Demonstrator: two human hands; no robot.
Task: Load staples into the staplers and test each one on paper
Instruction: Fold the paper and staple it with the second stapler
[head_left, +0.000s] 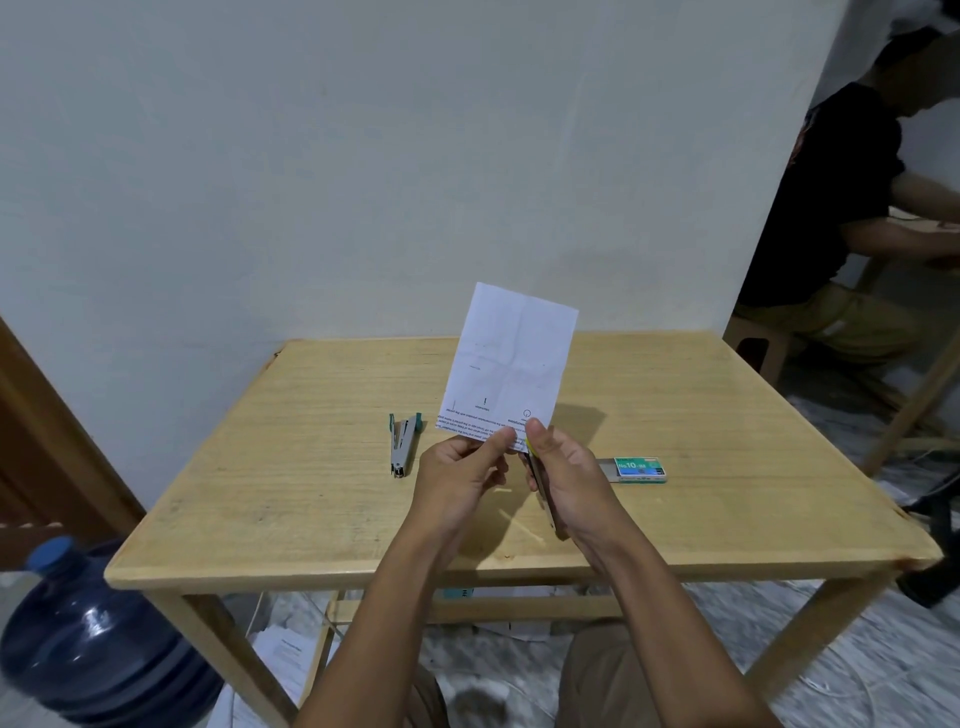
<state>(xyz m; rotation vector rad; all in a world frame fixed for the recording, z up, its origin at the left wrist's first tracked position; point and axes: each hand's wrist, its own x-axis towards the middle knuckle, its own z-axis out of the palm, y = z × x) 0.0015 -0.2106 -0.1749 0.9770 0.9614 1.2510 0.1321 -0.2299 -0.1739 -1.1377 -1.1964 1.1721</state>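
My left hand (462, 467) pinches the lower edge of a folded white sheet of paper (509, 364), held upright above the wooden table (311, 493). My right hand (569, 475) grips a slim stapler (543, 491) whose yellow-tipped front end meets the paper's lower right corner. A second stapler (402, 441), grey with green parts, lies hinged open on the table to the left of my hands. To the right lies a green staple box (636, 469) marked No.10, its inner tray slid partly out.
A blue water jug (98, 639) stands on the floor at the lower left. A person sits on a stool (753, 345) at the right, beside another wooden frame. Loose papers (285, 654) lie on the floor under the table.
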